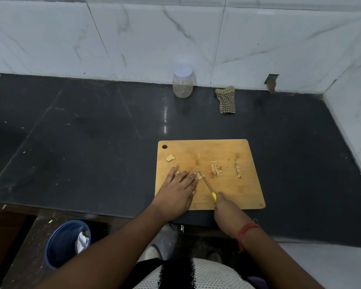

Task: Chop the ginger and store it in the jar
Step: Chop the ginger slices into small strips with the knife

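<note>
A wooden cutting board (227, 192) lies on the dark counter. My left hand (178, 189) holds a ginger piece (200, 175) down on the board's left part, fingertips on it. My right hand (225, 207) grips a yellow-handled knife (208, 187), its blade meeting the ginger beside my left fingertips. Chopped ginger (216, 169) sits mid-board in a small pile, with a second small pile (238, 171) further right. A loose ginger chunk (170, 157) rests near the board's hanging hole. A clear jar (183, 84) with a white lid stands closed against the back wall.
A checked cloth (226, 100) lies right of the jar by the tiled wall. The counter (92, 132) stretches wide to the left. A blue bin (67, 243) stands on the floor below the counter's front edge. A side wall bounds the right.
</note>
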A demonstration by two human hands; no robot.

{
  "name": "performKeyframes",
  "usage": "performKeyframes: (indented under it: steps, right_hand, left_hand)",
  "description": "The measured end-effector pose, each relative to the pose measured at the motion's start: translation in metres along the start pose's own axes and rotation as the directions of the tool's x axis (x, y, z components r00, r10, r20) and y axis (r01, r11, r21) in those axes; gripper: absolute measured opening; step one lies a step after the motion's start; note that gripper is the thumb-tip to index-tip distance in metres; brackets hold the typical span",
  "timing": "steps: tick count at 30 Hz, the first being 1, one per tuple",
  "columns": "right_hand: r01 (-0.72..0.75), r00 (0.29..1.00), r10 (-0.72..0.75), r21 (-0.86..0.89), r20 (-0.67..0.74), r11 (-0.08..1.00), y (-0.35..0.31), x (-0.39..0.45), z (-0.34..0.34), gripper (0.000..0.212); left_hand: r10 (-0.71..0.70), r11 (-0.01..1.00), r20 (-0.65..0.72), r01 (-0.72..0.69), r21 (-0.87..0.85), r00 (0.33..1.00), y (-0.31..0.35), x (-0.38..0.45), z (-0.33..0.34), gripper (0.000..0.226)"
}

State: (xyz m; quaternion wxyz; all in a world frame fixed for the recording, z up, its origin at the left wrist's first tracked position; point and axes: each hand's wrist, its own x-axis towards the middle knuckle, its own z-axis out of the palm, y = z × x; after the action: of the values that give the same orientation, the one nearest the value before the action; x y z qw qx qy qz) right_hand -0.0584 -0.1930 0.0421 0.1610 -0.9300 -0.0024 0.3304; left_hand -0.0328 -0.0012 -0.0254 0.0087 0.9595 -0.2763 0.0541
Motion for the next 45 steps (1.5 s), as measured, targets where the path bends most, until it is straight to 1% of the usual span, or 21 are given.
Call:
performKeyframes:
  steps: [2, 4, 6, 10, 16, 20, 25, 28, 30, 35, 38, 41, 43, 45]
  right_hand:
    - [0.0, 1.0, 0.0, -0.003, 0.02, 1.0, 0.008, -0.01, 0.006, 0.033]
    - [0.022, 1.0, -0.023, 0.063, 0.015, 0.998, 0.017, -0.019, 0.012, 0.031]
    - [0.039, 0.999, -0.039, 0.098, -0.007, 0.994, 0.021, -0.024, 0.012, 0.027]
    - [0.081, 0.995, -0.072, 0.146, -0.063, 0.986, 0.014, -0.018, 0.005, 0.025]
    - [0.037, 0.999, -0.035, 0.116, -0.024, 0.993, -0.005, 0.004, 0.001, 0.028]
    - [0.014, 1.0, -0.015, 0.112, 0.008, 0.994, 0.004, -0.006, 0.005, 0.029]
    - [0.052, 0.999, -0.051, 0.123, -0.007, 0.991, 0.02, -0.03, 0.015, 0.024]
    - [0.093, 0.994, -0.083, 0.154, -0.069, 0.984, 0.015, -0.026, 0.009, 0.022]
    - [0.1, 0.993, -0.088, 0.154, -0.083, 0.983, 0.007, -0.017, 0.004, 0.023]
    - [0.06, 0.997, -0.055, 0.111, -0.045, 0.992, -0.007, 0.003, 0.003, 0.028]
    - [0.024, 0.999, -0.021, 0.106, -0.029, 0.994, 0.0, -0.001, 0.01, 0.026]
    - [0.035, 0.999, -0.036, 0.068, 0.007, 0.997, 0.013, -0.017, 0.02, 0.028]
    - [0.044, 0.999, -0.046, 0.093, 0.029, 0.995, 0.017, -0.027, 0.018, 0.035]
    - [0.062, 0.998, -0.064, 0.124, 0.009, 0.99, 0.017, -0.029, 0.012, 0.033]
  left_hand:
    - [-0.01, 1.0, 0.009, 0.01, 0.0, 1.0, 0.001, 0.0, 0.0, 0.048]
    - [-0.021, 1.0, 0.014, 0.021, -0.003, 1.0, 0.002, 0.0, -0.002, 0.048]
    - [-0.026, 1.0, 0.015, 0.026, -0.006, 1.0, 0.003, 0.0, -0.002, 0.048]
    - [-0.025, 1.0, 0.024, 0.025, -0.004, 0.999, 0.003, -0.002, -0.003, 0.05]
    - [-0.013, 1.0, -0.003, 0.013, -0.012, 1.0, 0.003, -0.002, -0.001, 0.05]
    - [-0.024, 1.0, 0.014, 0.025, -0.011, 1.0, 0.004, -0.001, -0.003, 0.051]
    - [-0.043, 0.999, 0.017, 0.044, -0.032, 0.999, 0.005, -0.002, -0.003, 0.05]
    - [-0.031, 0.999, 0.023, 0.032, -0.042, 0.999, 0.003, -0.004, -0.002, 0.049]
    - [-0.018, 0.998, 0.028, 0.02, -0.059, 0.999, 0.002, -0.007, -0.001, 0.05]
    - [-0.012, 0.999, 0.034, 0.014, -0.049, 0.999, 0.001, -0.008, -0.001, 0.05]
    - [-0.018, 0.999, 0.036, 0.019, -0.039, 0.999, 0.002, -0.007, -0.003, 0.049]
    - [-0.03, 0.999, 0.042, 0.031, -0.029, 0.999, 0.004, -0.006, -0.005, 0.05]
    - [-0.032, 0.999, 0.042, 0.033, -0.028, 0.999, 0.005, -0.006, -0.005, 0.049]
    - [-0.03, 0.999, 0.043, 0.031, -0.027, 0.999, 0.004, -0.007, -0.004, 0.048]
